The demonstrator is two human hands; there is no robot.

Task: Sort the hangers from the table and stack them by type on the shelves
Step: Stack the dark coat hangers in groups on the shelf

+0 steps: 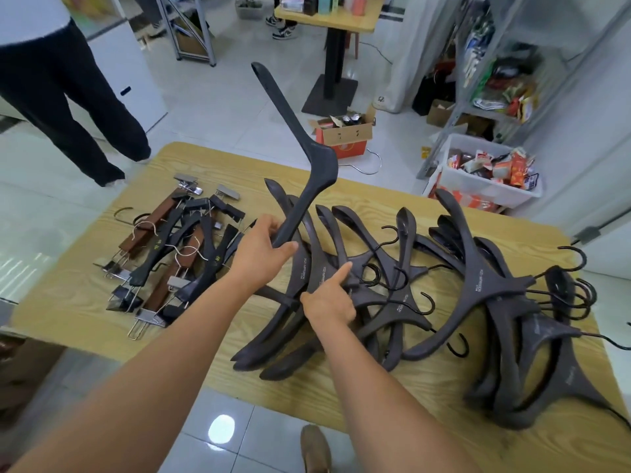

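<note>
My left hand [263,247] grasps one arm tip of a dark coat hanger [319,165], raised above the table [102,322]. Right hand [329,303]: index straight on the hanger pile [386,302], other fingers curled; cannot tell if grasping.

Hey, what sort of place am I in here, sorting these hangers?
Probably a shop's stockroom or back room: a wooden table heaped with dark coat hangers, metal shelving crammed with packaged goods, and a plastic bin of snack packets on the tiled floor.

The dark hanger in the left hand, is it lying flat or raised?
Raised: the left hand grips one end, and the dark hanger stands tilted above the table.
</note>
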